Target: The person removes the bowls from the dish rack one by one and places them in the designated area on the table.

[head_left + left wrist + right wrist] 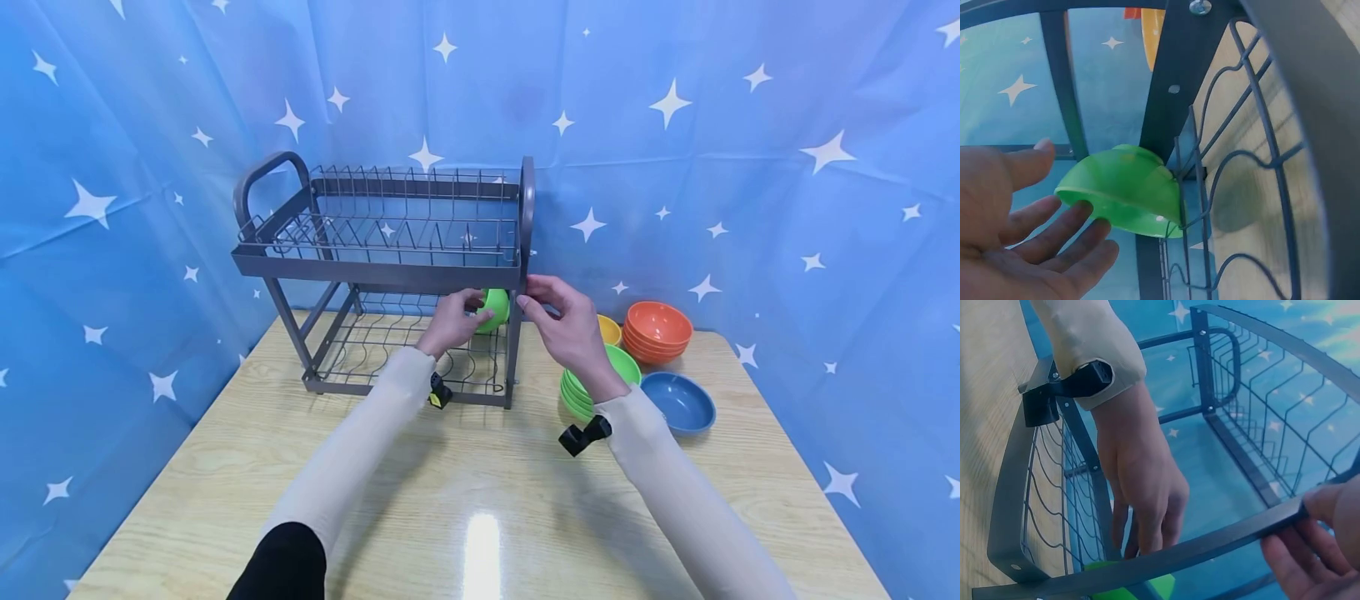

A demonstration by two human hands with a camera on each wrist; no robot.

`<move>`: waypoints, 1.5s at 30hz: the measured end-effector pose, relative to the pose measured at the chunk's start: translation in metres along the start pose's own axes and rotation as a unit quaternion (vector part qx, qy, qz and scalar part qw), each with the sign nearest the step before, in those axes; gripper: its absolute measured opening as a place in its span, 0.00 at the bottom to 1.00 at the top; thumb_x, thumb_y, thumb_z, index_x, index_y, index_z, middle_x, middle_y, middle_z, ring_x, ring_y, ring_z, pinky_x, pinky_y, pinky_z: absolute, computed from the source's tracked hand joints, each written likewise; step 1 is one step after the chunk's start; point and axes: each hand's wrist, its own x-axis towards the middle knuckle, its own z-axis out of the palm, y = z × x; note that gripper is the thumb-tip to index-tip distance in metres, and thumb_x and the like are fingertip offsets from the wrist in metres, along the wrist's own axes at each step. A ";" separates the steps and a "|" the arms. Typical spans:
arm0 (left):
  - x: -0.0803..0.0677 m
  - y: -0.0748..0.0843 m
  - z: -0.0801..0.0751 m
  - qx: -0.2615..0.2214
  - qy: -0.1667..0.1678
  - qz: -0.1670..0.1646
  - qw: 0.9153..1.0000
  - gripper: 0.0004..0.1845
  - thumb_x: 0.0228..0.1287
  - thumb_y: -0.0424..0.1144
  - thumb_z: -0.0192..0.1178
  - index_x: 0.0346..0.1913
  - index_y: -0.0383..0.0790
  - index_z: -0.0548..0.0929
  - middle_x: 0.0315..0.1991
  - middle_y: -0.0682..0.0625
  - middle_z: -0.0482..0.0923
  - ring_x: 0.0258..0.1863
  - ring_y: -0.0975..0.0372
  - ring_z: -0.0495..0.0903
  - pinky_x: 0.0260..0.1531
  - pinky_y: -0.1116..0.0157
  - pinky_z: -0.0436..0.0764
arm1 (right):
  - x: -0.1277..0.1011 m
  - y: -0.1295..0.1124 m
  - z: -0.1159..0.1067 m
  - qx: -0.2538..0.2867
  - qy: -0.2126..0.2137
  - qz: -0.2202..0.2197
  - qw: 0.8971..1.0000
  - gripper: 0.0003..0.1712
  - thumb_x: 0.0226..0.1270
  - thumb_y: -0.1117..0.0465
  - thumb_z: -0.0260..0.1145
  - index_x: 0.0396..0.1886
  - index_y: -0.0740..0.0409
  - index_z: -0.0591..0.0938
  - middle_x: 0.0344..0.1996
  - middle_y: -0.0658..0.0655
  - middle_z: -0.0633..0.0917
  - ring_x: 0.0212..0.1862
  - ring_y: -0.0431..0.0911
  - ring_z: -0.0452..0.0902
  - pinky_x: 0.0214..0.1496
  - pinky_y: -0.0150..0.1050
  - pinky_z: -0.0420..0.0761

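Note:
A grey two-tier dish rack [375,271] stands at the back of the wooden table. On its lower wire tier, at the right end, a green bowl [495,311] sits on edge against the wires. My left hand [453,321] reaches in under the upper tier. Seen from the left wrist, its loosely extended fingers [1079,219] meet the rim of the bowl, while the thumb stands away from it. My right hand [566,325] holds the rack's right upright, with thumb and fingers on either side of the bar in the right wrist view. In that view the bar partly hides the bowl.
Right of the rack stand a stack of green bowls [576,396], a stack of orange bowls [658,325], a yellow bowl [609,330] and a blue bowl [678,402]. A star-patterned blue curtain [637,167] hangs behind and beside the table [480,492].

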 end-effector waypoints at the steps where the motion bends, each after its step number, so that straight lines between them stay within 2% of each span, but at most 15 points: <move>1: 0.001 0.000 0.002 0.002 -0.001 -0.003 1.000 0.28 0.73 0.45 0.63 0.70 0.36 0.73 0.61 0.39 0.81 0.61 0.50 0.80 0.57 0.54 0.84 | 0.000 0.000 0.000 -0.002 0.004 0.000 1.000 0.20 0.76 0.53 0.66 0.63 0.53 0.81 0.55 0.57 0.86 0.61 0.51 0.82 0.70 0.54 0.79; 6: 0.004 -0.001 0.013 0.012 0.011 -0.021 1.000 0.22 0.73 0.42 0.64 0.64 0.35 0.79 0.53 0.41 0.85 0.51 0.53 0.85 0.48 0.58 0.87 | 0.000 0.000 0.002 -0.018 0.013 -0.003 1.000 0.18 0.76 0.54 0.65 0.60 0.53 0.81 0.52 0.57 0.86 0.58 0.51 0.83 0.66 0.54 0.82; 12: 0.004 -0.004 0.019 0.006 0.029 -0.038 0.999 0.14 0.74 0.38 0.62 0.57 0.35 0.84 0.46 0.43 0.85 0.43 0.55 0.85 0.38 0.62 0.86 | -0.001 0.000 0.004 -0.032 0.014 -0.015 0.999 0.18 0.76 0.54 0.65 0.60 0.54 0.81 0.50 0.59 0.86 0.57 0.52 0.84 0.63 0.54 0.84; 19: 0.006 -0.009 0.019 -0.004 0.059 -0.036 0.998 0.11 0.74 0.32 0.60 0.53 0.32 0.83 0.45 0.42 0.84 0.44 0.54 0.84 0.42 0.61 0.87 | 0.000 0.000 0.008 -0.034 0.011 -0.017 0.999 0.17 0.76 0.55 0.65 0.60 0.54 0.81 0.50 0.58 0.87 0.55 0.51 0.84 0.62 0.52 0.85; 24: 0.007 -0.010 0.017 -0.012 0.081 -0.031 0.996 0.10 0.75 0.30 0.56 0.52 0.31 0.83 0.42 0.42 0.83 0.42 0.54 0.83 0.40 0.60 0.88 | 0.001 -0.001 0.008 -0.030 0.012 -0.021 0.999 0.17 0.76 0.55 0.65 0.60 0.54 0.81 0.49 0.58 0.87 0.55 0.51 0.84 0.62 0.52 0.85; 28: 0.005 -0.011 0.014 -0.025 0.086 -0.031 0.996 0.11 0.75 0.29 0.54 0.53 0.31 0.83 0.42 0.43 0.82 0.42 0.54 0.83 0.40 0.60 0.87 | 0.000 -0.001 0.007 -0.031 0.011 -0.017 0.999 0.17 0.76 0.56 0.65 0.60 0.55 0.81 0.49 0.58 0.86 0.54 0.51 0.84 0.62 0.52 0.85; 33: 0.001 -0.011 0.009 -0.049 0.087 -0.039 0.994 0.10 0.74 0.30 0.56 0.52 0.32 0.83 0.42 0.42 0.82 0.43 0.53 0.82 0.42 0.60 0.88 | 0.000 0.000 0.006 -0.032 0.012 -0.014 0.999 0.17 0.76 0.56 0.65 0.60 0.55 0.81 0.49 0.59 0.86 0.54 0.51 0.84 0.63 0.51 0.84; 39: 0.002 -0.010 0.000 -0.065 0.104 -0.041 0.992 0.09 0.74 0.29 0.58 0.52 0.31 0.83 0.43 0.42 0.83 0.45 0.53 0.83 0.45 0.59 0.88 | 0.000 -0.001 0.005 -0.035 0.013 -0.017 0.999 0.17 0.77 0.55 0.64 0.61 0.54 0.81 0.49 0.58 0.86 0.54 0.51 0.84 0.62 0.52 0.85; 45: -0.001 -0.004 -0.010 -0.058 0.130 -0.040 0.989 0.10 0.73 0.30 0.60 0.52 0.32 0.84 0.45 0.40 0.85 0.48 0.52 0.84 0.49 0.59 0.88 | 0.001 -0.001 0.003 -0.039 0.013 -0.020 0.999 0.17 0.77 0.55 0.64 0.60 0.53 0.81 0.49 0.57 0.86 0.54 0.51 0.84 0.62 0.52 0.85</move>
